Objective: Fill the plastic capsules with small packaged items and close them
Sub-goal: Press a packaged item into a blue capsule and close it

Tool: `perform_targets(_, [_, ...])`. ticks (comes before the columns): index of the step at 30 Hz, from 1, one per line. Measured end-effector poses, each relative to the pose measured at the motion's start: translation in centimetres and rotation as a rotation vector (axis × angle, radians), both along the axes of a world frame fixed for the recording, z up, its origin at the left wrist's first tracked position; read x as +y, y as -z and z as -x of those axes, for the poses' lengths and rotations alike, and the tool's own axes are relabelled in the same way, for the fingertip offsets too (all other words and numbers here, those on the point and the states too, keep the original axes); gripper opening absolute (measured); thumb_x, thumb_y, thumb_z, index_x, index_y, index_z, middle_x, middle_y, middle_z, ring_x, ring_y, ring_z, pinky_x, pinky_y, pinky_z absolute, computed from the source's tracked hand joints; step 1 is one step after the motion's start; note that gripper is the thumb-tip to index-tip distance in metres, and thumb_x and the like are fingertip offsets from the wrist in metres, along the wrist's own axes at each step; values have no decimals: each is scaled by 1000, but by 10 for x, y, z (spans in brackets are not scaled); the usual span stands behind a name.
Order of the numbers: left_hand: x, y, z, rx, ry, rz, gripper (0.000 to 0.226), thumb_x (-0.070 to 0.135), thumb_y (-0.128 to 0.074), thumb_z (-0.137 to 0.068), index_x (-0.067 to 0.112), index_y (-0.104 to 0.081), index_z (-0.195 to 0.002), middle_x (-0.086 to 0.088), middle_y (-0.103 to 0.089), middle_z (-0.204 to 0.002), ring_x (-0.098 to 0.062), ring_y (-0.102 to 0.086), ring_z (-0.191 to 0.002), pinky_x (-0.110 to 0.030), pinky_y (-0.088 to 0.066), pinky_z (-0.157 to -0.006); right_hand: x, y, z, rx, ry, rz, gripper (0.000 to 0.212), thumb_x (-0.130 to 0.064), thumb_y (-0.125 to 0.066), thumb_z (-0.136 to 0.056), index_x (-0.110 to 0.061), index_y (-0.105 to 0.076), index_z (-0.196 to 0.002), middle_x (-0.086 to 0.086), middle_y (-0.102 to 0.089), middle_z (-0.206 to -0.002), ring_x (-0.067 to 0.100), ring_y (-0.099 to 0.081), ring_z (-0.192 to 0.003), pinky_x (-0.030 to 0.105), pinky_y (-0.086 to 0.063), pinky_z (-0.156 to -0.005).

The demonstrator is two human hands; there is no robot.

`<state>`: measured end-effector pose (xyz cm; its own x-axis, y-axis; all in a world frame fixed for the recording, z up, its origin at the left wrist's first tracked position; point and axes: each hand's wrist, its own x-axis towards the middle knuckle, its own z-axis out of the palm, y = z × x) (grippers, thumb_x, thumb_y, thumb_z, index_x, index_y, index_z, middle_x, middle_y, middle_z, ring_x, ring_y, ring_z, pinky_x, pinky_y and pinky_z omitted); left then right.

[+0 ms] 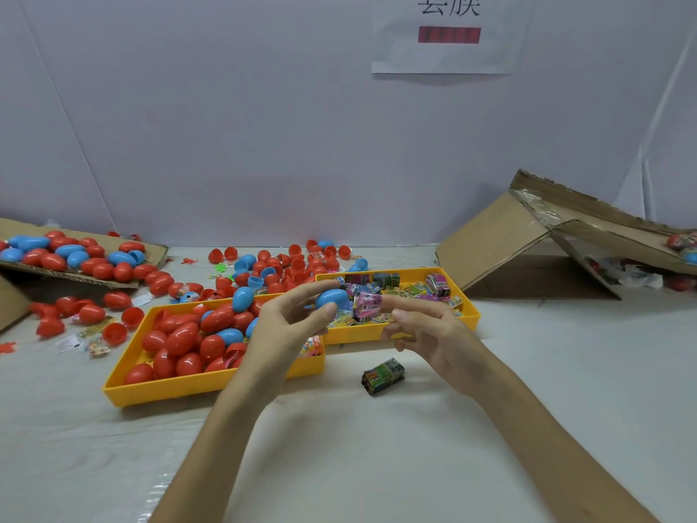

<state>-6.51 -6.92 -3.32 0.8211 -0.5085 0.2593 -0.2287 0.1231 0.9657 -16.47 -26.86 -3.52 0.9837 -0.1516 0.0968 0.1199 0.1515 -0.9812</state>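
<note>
My left hand (286, 322) pinches a blue egg-shaped capsule (332, 297) between thumb and fingers, held above the trays. My right hand (426, 326) holds a small pink packaged item (367, 303) at its fingertips, right beside the blue capsule. Below the hands, a yellow tray (158, 392) on the left holds several red and blue capsules. A second yellow tray (469, 307) behind the hands holds several small colourful packets. One dark green packet (383, 375) lies loose on the table under my right hand.
Many red and blue capsule halves (286, 266) are scattered at the back of the table. A cardboard flap (86, 279) at far left carries more capsules. A tipped cardboard box (528, 254) stands at right. A paper sign (449, 32) hangs on the wall.
</note>
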Motion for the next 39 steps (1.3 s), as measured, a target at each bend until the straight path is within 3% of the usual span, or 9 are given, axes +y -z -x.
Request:
perform_targets(3, [-1, 1, 1, -19, 13, -39, 35, 15, -71, -92, 41, -71, -114, 22, -73, -110, -6, -69, -102, -20, -57, -76, -1, 0, 0, -2, 15, 3, 29, -26, -67, -82, -28, -80, -108, -2, -73, -99, 15, -69, -83, 24, -50, -68])
perform_targets(6, [-4, 1, 2, -32, 21, -55, 37, 15, -76, -88, 38, -70, -116, 25, -73, -105, 0, -68, -100, -17, -57, -73, 0, 0, 1, -6, 7, 10, 29, -26, -67, -83, -28, -79, -109, -2, -73, -99, 15, -69, -84, 24, -50, -68])
perform_targets(12, [-6, 5, 5, -76, 30, -79, 32, 14, -79, -86, 38, -73, -106, 20, -75, -100, -3, -70, -95, -14, -54, -69, 3, 1, 0, -8, -23, 24, 30, -25, -67, -84, -26, -78, -112, -1, -73, -103, 14, -68, -83, 23, -49, -68])
perform_targets(17, [-6, 2, 9, -45, 43, -36, 22, 39, -67, -84, 43, -73, -105, 18, -75, -99, -6, -71, -90, -17, -55, -69, 3, 0, 2, -29, -12, 83, 28, -25, -68, -86, -29, -78, -112, 1, -75, -106, 17, -70, -84, 23, -50, -69])
perform_targets(23, [-9, 5, 9, -73, 45, -42, 31, 15, -76, -88, 36, -73, -110, 18, -75, -106, -6, -70, -100, -19, -56, -72, 8, 1, 0, -136, 165, 182, 13, -25, -77, -76, -30, -82, -88, 1, -78, -87, 17, -73, -71, 21, -55, -67])
perform_targets(30, [-17, 10, 11, -107, 26, -103, 36, 10, -82, -82, 35, -73, -107, 19, -74, -106, -3, -69, -102, -34, -60, -86, 3, 4, -1, -195, 232, 206, 8, -24, -80, -72, -26, -81, -79, -2, -76, -82, 8, -69, -76, 18, -52, -65])
perform_targets(35, [-17, 11, 11, -142, 31, -89, 40, 5, -82, -80, 38, -73, -100, 22, -74, -102, 1, -68, -101, -22, -59, -78, 3, 4, -1, -223, 229, 218, 10, -22, -81, -70, -25, -79, -80, 2, -76, -81, 14, -71, -73, 22, -55, -67])
perform_targets(39, [-17, 12, 11, -105, 39, -86, 37, 7, -83, -80, 37, -74, -99, 21, -74, -102, -4, -71, -94, -23, -60, -72, 2, 5, -3, -219, 244, 211, 10, -22, -82, -69, -24, -78, -78, 2, -76, -83, 16, -71, -76, 25, -56, -68])
